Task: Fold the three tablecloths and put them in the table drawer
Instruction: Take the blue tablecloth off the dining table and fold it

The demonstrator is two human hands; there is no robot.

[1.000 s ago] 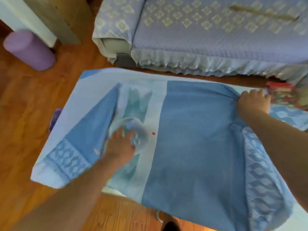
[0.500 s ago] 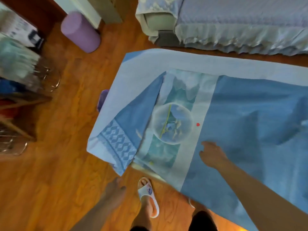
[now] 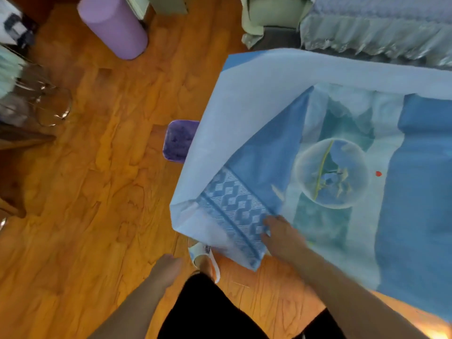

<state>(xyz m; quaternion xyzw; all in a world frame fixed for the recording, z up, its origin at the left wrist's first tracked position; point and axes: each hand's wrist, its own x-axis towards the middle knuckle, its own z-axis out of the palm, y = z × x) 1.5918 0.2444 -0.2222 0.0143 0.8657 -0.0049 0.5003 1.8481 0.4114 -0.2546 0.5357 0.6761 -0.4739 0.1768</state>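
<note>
A blue tablecloth with a white diamond-patterned border (image 3: 234, 211) lies spread over the table, its corner hanging off the near left edge. Under it show a pale blue cloth (image 3: 244, 99) and a cloth printed with a round bubble picture (image 3: 330, 172). My right hand (image 3: 281, 237) rests on the patterned border at that corner, fingers on the fabric; whether it pinches the cloth is hidden. My left hand (image 3: 166, 267) hangs off the table above the floor, fingers loosely curled, holding nothing. The table drawer is out of sight.
A purple cylinder (image 3: 112, 25) stands on the wooden floor at upper left. A purple mat (image 3: 178, 140) lies by the table's left edge. A sofa with a frilled cover (image 3: 367, 28) runs behind the table. Clutter (image 3: 22, 89) fills the far left. My slippered foot (image 3: 204, 258) is below the corner.
My view has swung left. My right hand moved from the far right edge of the blue cloth across to its near left corner. My left hand left the table and dropped beside my leg.
</note>
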